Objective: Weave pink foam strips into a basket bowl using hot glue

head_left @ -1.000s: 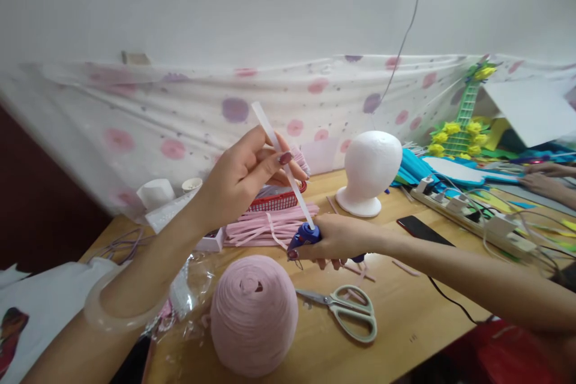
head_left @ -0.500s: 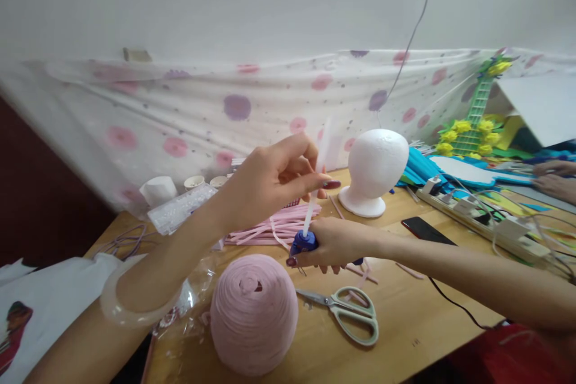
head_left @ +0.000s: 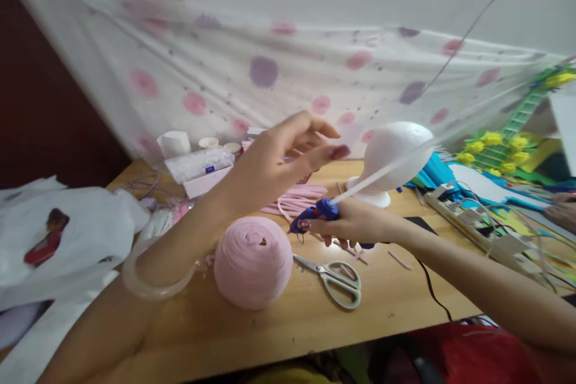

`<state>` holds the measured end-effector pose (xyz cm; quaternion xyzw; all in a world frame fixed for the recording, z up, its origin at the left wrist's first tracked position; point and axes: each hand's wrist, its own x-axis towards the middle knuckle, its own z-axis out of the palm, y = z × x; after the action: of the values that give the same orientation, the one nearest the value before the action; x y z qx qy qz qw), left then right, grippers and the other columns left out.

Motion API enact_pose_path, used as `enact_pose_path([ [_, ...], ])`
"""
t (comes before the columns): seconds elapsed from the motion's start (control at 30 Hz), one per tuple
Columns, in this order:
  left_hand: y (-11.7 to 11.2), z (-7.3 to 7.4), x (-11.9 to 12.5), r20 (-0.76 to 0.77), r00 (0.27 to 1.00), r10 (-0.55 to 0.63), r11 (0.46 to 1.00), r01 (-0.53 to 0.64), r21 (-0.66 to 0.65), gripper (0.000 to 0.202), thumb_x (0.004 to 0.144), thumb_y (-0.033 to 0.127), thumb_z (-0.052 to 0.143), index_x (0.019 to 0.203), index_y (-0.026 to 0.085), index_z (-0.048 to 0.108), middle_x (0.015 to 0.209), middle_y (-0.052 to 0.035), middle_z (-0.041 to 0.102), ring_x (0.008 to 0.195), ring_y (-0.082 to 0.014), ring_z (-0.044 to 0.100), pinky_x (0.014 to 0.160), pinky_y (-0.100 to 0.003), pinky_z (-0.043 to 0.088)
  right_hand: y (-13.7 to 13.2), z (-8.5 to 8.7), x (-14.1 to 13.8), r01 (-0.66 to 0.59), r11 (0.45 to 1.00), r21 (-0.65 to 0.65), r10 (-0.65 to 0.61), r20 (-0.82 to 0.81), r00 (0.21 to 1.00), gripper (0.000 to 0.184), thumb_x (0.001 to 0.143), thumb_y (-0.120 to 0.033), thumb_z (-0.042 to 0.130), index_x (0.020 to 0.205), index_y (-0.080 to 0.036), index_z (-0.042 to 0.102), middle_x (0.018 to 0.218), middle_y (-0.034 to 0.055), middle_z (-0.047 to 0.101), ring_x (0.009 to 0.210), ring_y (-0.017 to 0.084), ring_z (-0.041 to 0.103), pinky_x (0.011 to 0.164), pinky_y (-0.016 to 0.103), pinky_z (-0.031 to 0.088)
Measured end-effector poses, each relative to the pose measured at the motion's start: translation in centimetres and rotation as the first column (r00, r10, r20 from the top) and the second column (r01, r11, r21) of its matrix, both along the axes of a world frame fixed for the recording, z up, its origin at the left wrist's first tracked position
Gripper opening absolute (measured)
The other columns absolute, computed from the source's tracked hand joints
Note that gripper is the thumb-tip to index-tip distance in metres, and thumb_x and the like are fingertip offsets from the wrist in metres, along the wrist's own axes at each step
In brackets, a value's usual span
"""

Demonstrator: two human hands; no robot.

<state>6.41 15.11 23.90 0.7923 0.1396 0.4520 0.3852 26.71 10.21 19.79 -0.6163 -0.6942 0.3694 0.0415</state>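
My right hand (head_left: 355,222) is wrapped round a blue hot glue gun (head_left: 321,210), its nozzle pointing left. From the gun's back end a long whitish glue stick (head_left: 382,174) slants up to the right, passing in front of the white foam head (head_left: 396,150). My left hand (head_left: 292,150) hangs in the air above and left of the gun, fingers curled but apart, with nothing between them. Below it a ball of pink yarn (head_left: 253,264) sits on the table. Grey-handled scissors (head_left: 335,282) lie to its right, blades toward the yarn.
Pink strips (head_left: 299,198) lie behind the gun. A power strip (head_left: 472,222) with plugs and cables runs along the right, near a phone (head_left: 420,225). Another person's hand (head_left: 560,211) is at the far right edge. Boxes (head_left: 207,183) and plastic bags stand left.
My left hand has let go of the glue stick, which now leans to the right instead of standing upright. The gun has turned more level. The camera view has tilted and shifted.
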Motion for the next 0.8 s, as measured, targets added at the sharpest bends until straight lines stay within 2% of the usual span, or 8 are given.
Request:
enact_pose_path([
  [0.1, -2.6, -3.2, -4.1, 0.128, 0.942, 0.309, 0.950, -0.301, -0.078, 0.008, 0.095, 0.032, 0.065, 0.095, 0.024, 0.067, 0.092, 0.0037, 0.074, 0.089, -0.0110, 0.072, 0.085, -0.022, 0.060, -0.4, -1.2, 0.9, 0.098, 0.994, -0.051, -0.099, -0.027, 0.995, 0.070, 0.078, -0.087, 0.055, 0.080, -0.018, 0.066, 0.070, 0.0060, 0.068, 0.052, 0.014, 0.060, 0.041, 0.023, 0.045],
  [0.2, -6.1, -8.9, -7.1, 0.158, 0.741, 0.653, 0.751, -0.606, -0.262, 0.006, 0.093, 0.033, 0.068, 0.089, 0.028, 0.067, 0.076, 0.0065, 0.070, 0.069, -0.0100, 0.066, 0.067, -0.021, 0.058, -1.1, -2.2, 1.3, 0.134, 0.988, -0.070, -0.140, -0.083, 0.987, 0.074, 0.074, -0.091, 0.052, 0.078, -0.018, 0.065, 0.066, 0.0049, 0.064, 0.051, 0.013, 0.056, 0.043, 0.024, 0.045],
  [0.27, -8.2, -13.2, -7.9, 0.170, 0.626, 0.761, 0.643, -0.694, -0.325, 0.008, 0.091, 0.034, 0.069, 0.088, 0.027, 0.067, 0.067, 0.0072, 0.066, 0.062, -0.0100, 0.062, 0.060, -0.020, 0.054, -1.6, -2.7, 1.3, 0.128, 0.990, -0.052, -0.134, -0.136, 0.982, 0.074, 0.074, -0.091, 0.051, 0.080, -0.019, 0.066, 0.071, 0.0056, 0.066, 0.054, 0.013, 0.056, 0.046, 0.024, 0.046],
  [0.37, -10.8, -18.3, -7.8, -0.034, 0.522, 0.852, 0.483, -0.810, -0.333, 0.007, 0.093, 0.030, 0.064, 0.091, 0.025, 0.067, 0.068, 0.0061, 0.066, 0.059, -0.0095, 0.060, 0.057, -0.020, 0.050, -2.0, -3.0, 1.1, 0.108, 0.992, 0.058, -0.097, -0.168, 0.981, 0.073, 0.077, -0.091, 0.048, 0.075, -0.020, 0.066, 0.070, 0.0055, 0.066, 0.055, 0.014, 0.054, 0.046, 0.026, 0.043],
  [0.4, -11.4, -19.6, -7.7, -0.102, 0.516, 0.850, 0.468, -0.830, -0.304, 0.008, 0.094, 0.028, 0.061, 0.091, 0.024, 0.067, 0.068, 0.0053, 0.066, 0.059, -0.0100, 0.061, 0.059, -0.021, 0.051, -2.0, -3.1, 1.0, 0.097, 0.990, 0.099, -0.080, -0.163, 0.983, 0.073, 0.078, -0.091, 0.046, 0.074, -0.021, 0.066, 0.067, 0.0051, 0.065, 0.055, 0.015, 0.053, 0.047, 0.027, 0.042],
  [0.47, -12.3, -21.3, -7.3, -0.203, 0.541, 0.816, 0.501, -0.838, -0.217, 0.009, 0.094, 0.024, 0.059, 0.090, 0.022, 0.066, 0.070, 0.0031, 0.068, 0.063, -0.0112, 0.063, 0.067, -0.023, 0.053, -1.8, -3.2, 0.8, 0.068, 0.987, 0.146, -0.048, -0.140, 0.989, 0.073, 0.079, -0.091, 0.045, 0.074, -0.021, 0.067, 0.065, 0.0051, 0.064, 0.058, 0.016, 0.056, 0.050, 0.028, 0.044],
  [0.53, -12.6, -22.3, -7.2, -0.251, 0.594, 0.764, 0.580, -0.803, -0.137, 0.011, 0.095, 0.022, 0.057, 0.087, 0.022, 0.065, 0.074, 0.0013, 0.069, 0.068, -0.0120, 0.064, 0.073, -0.024, 0.054, -1.5, -3.4, 0.4, 0.036, 0.987, 0.157, -0.017, -0.120, 0.993, 0.072, 0.080, -0.090, 0.045, 0.080, -0.022, 0.070, 0.068, 0.0057, 0.066, 0.062, 0.019, 0.060, 0.053, 0.029, 0.047],
  [0.8, -11.7, -23.9, -7.5, -0.229, 0.694, 0.683, 0.723, -0.687, 0.075, 0.018, 0.093, 0.033, 0.066, 0.087, 0.021, 0.055, 0.068, 0.0054, 0.059, 0.056, -0.0076, 0.055, 0.055, -0.018, 0.045, -0.8, -3.2, -1.5, -0.109, 0.937, 0.331, 0.169, -0.158, 0.973, 0.052, 0.089, -0.071, 0.058, 0.067, -0.024, 0.066, 0.053, 0.0009, 0.058, 0.047, 0.015, 0.053, 0.045, 0.026, 0.046],
])
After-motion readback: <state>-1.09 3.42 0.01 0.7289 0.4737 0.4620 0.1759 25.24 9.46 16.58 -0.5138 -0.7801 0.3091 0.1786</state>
